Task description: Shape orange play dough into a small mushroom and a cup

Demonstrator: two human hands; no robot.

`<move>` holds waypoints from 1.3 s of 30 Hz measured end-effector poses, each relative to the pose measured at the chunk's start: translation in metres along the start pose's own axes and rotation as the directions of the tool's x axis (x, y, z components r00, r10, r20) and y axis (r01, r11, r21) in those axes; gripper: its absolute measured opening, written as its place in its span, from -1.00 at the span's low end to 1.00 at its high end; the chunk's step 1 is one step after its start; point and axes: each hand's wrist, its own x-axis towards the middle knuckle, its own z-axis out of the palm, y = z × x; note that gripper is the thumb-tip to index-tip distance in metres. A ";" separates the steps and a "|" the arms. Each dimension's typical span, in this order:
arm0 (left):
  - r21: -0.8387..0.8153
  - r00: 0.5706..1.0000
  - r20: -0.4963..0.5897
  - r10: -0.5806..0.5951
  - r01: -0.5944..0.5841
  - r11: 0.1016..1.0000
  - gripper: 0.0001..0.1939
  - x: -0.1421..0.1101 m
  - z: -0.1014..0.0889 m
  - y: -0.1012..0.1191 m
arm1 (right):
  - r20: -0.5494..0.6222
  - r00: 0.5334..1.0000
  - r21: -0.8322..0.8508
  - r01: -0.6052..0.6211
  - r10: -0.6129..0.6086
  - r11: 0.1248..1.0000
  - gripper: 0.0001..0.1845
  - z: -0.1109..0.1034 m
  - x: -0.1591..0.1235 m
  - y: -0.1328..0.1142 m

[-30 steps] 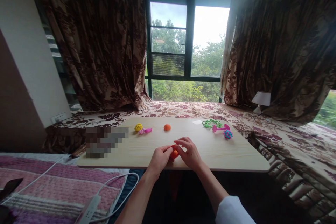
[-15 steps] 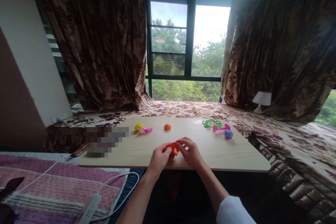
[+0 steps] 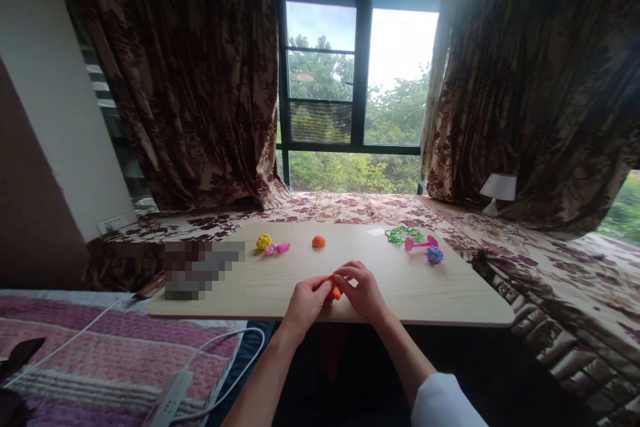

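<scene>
Near the front edge of the table (image 3: 280, 280), my left hand (image 3: 305, 300) pinches a small, soft-looking orange piece (image 3: 337, 292) between thumb and fingers. On its other side, my right hand (image 3: 363, 290) grips the same piece with thumb and fingertips. The fingers cover most of it, and I cannot tell its exact kind; a darker red part shows just beneath. Beyond my hands, an orange dome-shaped lump (image 3: 319, 241) sits on the tabletop.
A yellow bumpy ball (image 3: 263, 241) and a pink toy (image 3: 277, 249) lie at the back left. At the back right are a green bead string (image 3: 403, 234), a pink dumbbell-shaped toy (image 3: 420, 244) and a blue-pink knobbly ball (image 3: 435, 255). A power strip (image 3: 169, 400) is at lower left.
Both hands stay in nearly the same place. The orange piece changes shape between the fingers, from a rounded bulge to a longer tip pointing down.
</scene>
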 end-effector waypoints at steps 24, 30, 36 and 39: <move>-0.170 0.995 -0.033 -0.091 0.085 0.982 -0.66 -0.001 -0.001 0.003 | 0.050 0.996 0.135 -0.082 0.076 0.987 -0.81 -0.001 0.002 0.002; -0.048 1.000 -0.013 -0.006 0.006 0.999 -0.64 0.000 0.000 -0.005 | 0.019 1.000 0.055 -0.023 0.022 0.998 -0.83 0.000 0.001 0.001; 0.010 1.000 0.001 0.004 -0.004 1.000 -0.65 0.002 0.000 -0.007 | 0.013 0.999 -0.041 0.051 -0.050 0.998 -0.82 -0.003 0.001 -0.003; 0.018 1.000 0.001 0.004 -0.004 1.000 -0.65 0.002 -0.001 -0.005 | 0.027 0.998 -0.047 0.060 -0.058 0.997 -0.80 -0.002 0.001 -0.003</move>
